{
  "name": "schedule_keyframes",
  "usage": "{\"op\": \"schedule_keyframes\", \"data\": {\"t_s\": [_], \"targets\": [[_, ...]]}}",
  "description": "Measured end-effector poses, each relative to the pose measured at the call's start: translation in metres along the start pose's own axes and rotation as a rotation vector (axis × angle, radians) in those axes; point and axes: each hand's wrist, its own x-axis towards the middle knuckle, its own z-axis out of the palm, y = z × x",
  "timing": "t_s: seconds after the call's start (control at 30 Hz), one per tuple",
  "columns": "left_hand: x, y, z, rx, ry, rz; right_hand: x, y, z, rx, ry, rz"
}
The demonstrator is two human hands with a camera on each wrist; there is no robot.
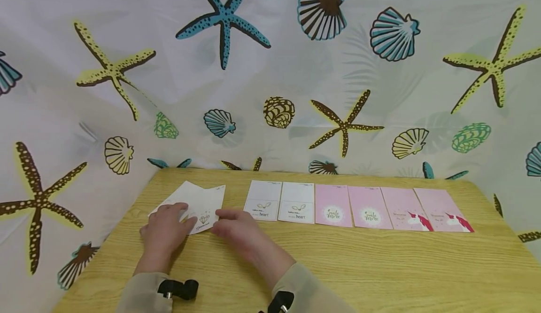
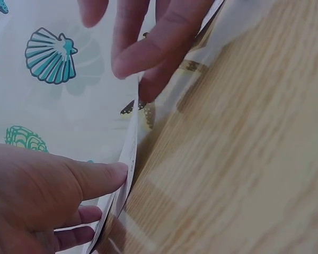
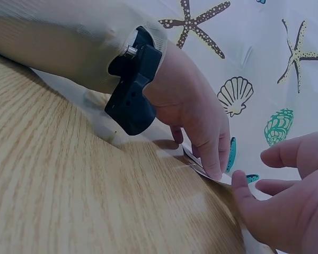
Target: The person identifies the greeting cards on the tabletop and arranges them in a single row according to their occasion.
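Note:
Two white cards overlap at the left of the table in the head view. The front card bears a small diamond drawing with lettering below it; the other card slants out to the left, partly covered. My left hand pinches the front card at its left side, its thumb on the face and other fingers behind, as the left wrist view shows. At that card's right edge is my right hand, fingertips right at the border. The right wrist view shows its thumb and fingers spread apart.
To the right runs a row: two white cards with winged hearts, two pink "Smile More" cards, and two pink unicorn cards. They lie on a wooden table. Behind rises a curtain printed with starfish and shells.

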Motion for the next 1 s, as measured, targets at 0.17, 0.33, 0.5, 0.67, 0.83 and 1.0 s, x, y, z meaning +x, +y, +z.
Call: {"op": "schedule_keyframes", "data": {"t_s": [0.17,0.33,0.5,0.67,0.83,1.0], "targets": [[-0.001,0.001,-0.001,-0.007,0.006,-0.01,-0.001,0.001,0.001,0.006,-0.006,0.042],[-0.001,0.006,-0.004,-0.05,0.051,-0.027,-0.001,0.001,0.003,0.019,0.028,0.017],[-0.001,0.014,-0.009,-0.167,0.036,-0.021,-0.005,-0.004,0.001,-0.024,0.065,-0.022],[0.0,0.029,-0.015,-0.263,0.032,0.01,-0.012,-0.013,-0.01,-0.059,0.072,-0.053],[0.001,0.047,-0.019,-0.278,0.094,0.05,-0.016,-0.022,-0.02,-0.097,0.079,-0.079],[0.001,0.064,-0.015,-0.31,0.107,0.04,-0.023,-0.027,-0.028,-0.098,0.109,-0.092]]}}
